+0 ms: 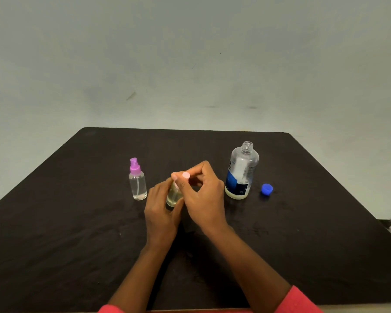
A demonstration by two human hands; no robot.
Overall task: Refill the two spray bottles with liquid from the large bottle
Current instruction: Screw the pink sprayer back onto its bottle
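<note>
A small clear spray bottle [173, 195] stands at the table's middle, and my left hand [161, 211] wraps around its body. My right hand [203, 195] pinches its pale pink spray top [186, 175] at the bottle's neck; whether the top is screwed on is hidden by my fingers. A second small spray bottle [137, 181] with a purple spray top stands upright to the left, holding clear liquid. The large clear bottle [240, 171] with a blue label stands open at the right, and its blue cap [267, 189] lies on the table beside it.
The black table [77, 222] spreads wide around the bottles, its far edge meeting a pale grey wall. Red sleeves show at the bottom edge.
</note>
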